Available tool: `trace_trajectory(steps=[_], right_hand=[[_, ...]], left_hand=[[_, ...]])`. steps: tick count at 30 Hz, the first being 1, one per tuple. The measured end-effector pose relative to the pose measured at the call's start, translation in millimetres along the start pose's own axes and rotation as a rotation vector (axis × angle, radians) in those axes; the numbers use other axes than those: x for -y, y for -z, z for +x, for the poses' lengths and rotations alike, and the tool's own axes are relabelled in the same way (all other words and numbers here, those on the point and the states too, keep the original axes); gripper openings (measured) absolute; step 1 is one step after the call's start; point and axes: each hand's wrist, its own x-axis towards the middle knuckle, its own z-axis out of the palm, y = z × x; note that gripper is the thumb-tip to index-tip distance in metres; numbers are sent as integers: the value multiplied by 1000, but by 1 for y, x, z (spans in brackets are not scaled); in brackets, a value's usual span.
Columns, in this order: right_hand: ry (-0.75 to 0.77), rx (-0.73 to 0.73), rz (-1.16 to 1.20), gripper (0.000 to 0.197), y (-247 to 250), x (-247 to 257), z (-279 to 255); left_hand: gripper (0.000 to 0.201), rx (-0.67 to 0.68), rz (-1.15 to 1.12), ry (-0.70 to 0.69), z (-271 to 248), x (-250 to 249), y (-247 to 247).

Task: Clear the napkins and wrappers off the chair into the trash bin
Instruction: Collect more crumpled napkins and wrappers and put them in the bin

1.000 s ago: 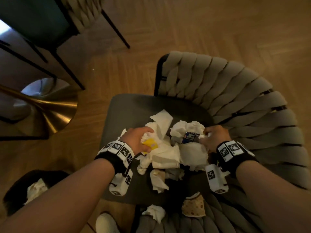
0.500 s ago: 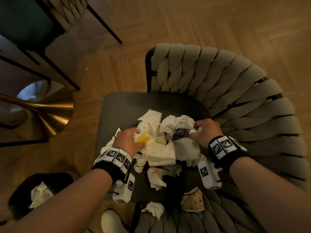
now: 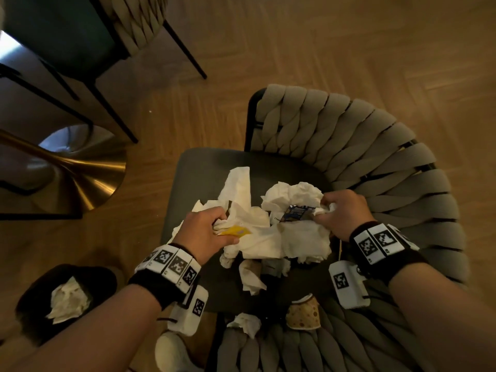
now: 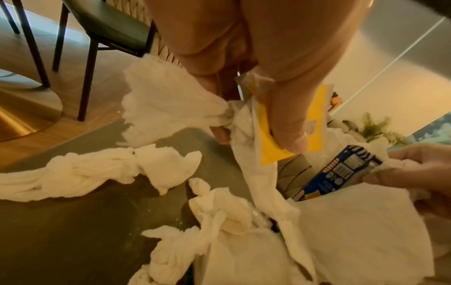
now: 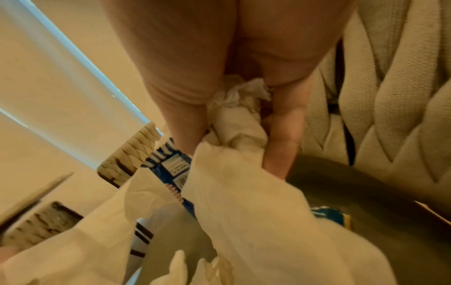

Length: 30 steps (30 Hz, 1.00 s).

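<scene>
White napkins (image 3: 257, 237) still bunched in both hands, grips unchanged; yellow wrapper (image 3: 236, 230) under left thumb.

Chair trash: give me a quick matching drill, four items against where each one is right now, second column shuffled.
Items:
1. yellow wrapper
2. blue wrapper
3. paper cup
4. bin

Places:
A. on the floor left of the chair, a napkin inside
B. pinched in the left hand along with napkins
C. lying on the chair's near edge, untouched
D. held at the right hand, amid napkins

Pairs: 1-B, 2-D, 3-C, 4-A
</scene>
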Motion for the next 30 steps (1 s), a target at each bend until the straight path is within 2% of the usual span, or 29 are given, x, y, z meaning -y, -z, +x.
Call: trace_trajectory(steps=[2, 5, 7, 8, 11, 13, 16, 19, 22, 25, 27, 30], right_hand=[[50, -3, -18, 10, 13, 14, -13], [204, -59, -38, 20, 35, 43, -36], [308, -121, -28, 10, 50, 67, -50], [363, -140, -23, 12, 56, 82, -57], [533, -136, -14, 15, 55, 141, -76], [625, -101, -8, 15, 36, 185, -86], [732, -11, 1, 16, -22, 251, -96], [753, 141, 21, 14, -103, 308, -110], [669, 307, -52, 8, -202, 349, -125], [570, 432, -128, 9, -304, 377, -137], [488, 476, -124, 6, -367, 393, -139], [427, 479, -100, 11, -455, 415, -133]], left_hand=[[30, -15, -35, -27, -15, -7, 19], [29, -72, -108, -72, -43, -21, 53], [30, -128, -146, -93, -63, -28, 78], [30, -163, -168, -98, -75, -27, 92], [31, -285, -230, -83, -117, -11, 134], [31, -360, -243, -32, -145, 12, 158], [30, -454, -234, 65, -187, 70, 185], [31, -502, -269, 221, -226, 151, 187], [35, -515, -353, 411, -259, 248, 164], [38, -489, -453, 563, -285, 338, 140], [37, -489, -504, 657, -294, 389, 133], [38, -516, -485, 749, -290, 460, 129]])
